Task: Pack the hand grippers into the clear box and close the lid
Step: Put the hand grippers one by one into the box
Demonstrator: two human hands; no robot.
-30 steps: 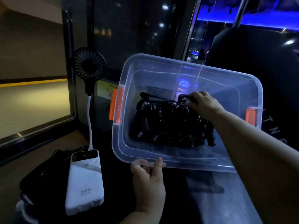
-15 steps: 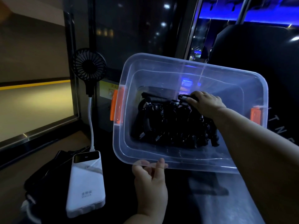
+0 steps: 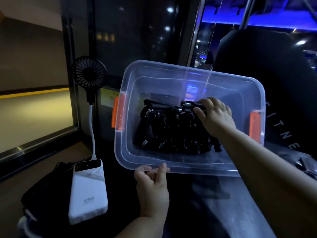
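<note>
Clear plastic lets the load show: the box [image 3: 197, 166] appears tipped toward the person, its near rim pinched by the left hand [image 3: 152, 189], probably to steady it and open the inside to the reach. Black hand grippers [image 3: 171, 133] lie heaped on its bottom. The right hand [image 3: 215, 115] is inside, fingers and thumb curled round the top gripper [image 3: 190, 105], seemingly seating it. Orange latches [image 3: 118, 114] hang unfastened; no lid is in view.
</note>
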